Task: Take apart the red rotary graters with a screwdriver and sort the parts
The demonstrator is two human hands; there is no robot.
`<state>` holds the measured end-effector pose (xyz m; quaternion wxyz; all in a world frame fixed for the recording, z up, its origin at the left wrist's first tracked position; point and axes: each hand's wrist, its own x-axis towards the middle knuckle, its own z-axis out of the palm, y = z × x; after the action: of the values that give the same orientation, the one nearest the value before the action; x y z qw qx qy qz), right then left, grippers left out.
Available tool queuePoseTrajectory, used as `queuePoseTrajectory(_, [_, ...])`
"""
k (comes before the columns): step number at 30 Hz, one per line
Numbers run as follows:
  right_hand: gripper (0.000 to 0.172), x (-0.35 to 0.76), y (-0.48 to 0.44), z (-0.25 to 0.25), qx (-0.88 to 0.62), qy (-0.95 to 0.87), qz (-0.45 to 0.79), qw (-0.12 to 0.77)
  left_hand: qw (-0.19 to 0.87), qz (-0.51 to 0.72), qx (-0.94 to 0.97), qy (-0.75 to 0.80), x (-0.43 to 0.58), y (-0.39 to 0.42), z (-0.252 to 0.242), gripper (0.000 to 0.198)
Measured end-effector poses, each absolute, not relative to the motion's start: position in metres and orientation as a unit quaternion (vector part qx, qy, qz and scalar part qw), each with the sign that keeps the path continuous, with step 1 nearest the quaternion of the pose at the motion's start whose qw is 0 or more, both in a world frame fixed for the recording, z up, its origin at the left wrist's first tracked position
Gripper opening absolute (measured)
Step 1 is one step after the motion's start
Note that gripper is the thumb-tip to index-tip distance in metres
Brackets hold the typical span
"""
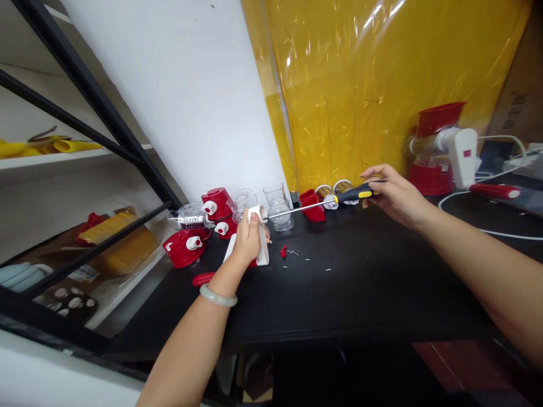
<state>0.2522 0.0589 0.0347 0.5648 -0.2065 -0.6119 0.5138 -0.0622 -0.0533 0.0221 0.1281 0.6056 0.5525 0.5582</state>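
My left hand (248, 240) is closed around a white plastic crank handle (263, 254), whose red grip (203, 278) shows to the left of the wrist. In my right hand (388, 192) is a screwdriver (358, 193) with a black and yellow handle, held by the fingertips. Its long shaft slants left, and the tip meets the white round end of the crank; whether it touches a screw inside is hidden. Several small screws (294, 252) lie on the black table (360, 294) beside a small red piece (283, 251).
Red bases (184, 249), clear plastic parts (280, 212), a red pusher (313, 206) and grater drums (326, 195) line the back. An assembled red and white grater (436, 147) stands right, near a white cable (449, 209). A black-framed shelf (97, 107) rises left.
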Motion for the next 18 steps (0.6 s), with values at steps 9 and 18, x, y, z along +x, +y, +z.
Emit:
queuePoseTrajectory(9, [0.038, 0.2505, 0.0559, 0.0360, -0.244, -0.628, 0.512, 0.533, 0.128, 0.551, 0.607, 0.558, -0.0660, -0.0517, 0.0190, 0.056])
queuePoseTrajectory(18, [0.023, 0.2513, 0.0631, 0.0335, -0.167, -0.587, 0.546, 0.573, 0.120, 0.550, 0.607, 0.561, -0.0647, -0.0528, 0.0178, 0.056])
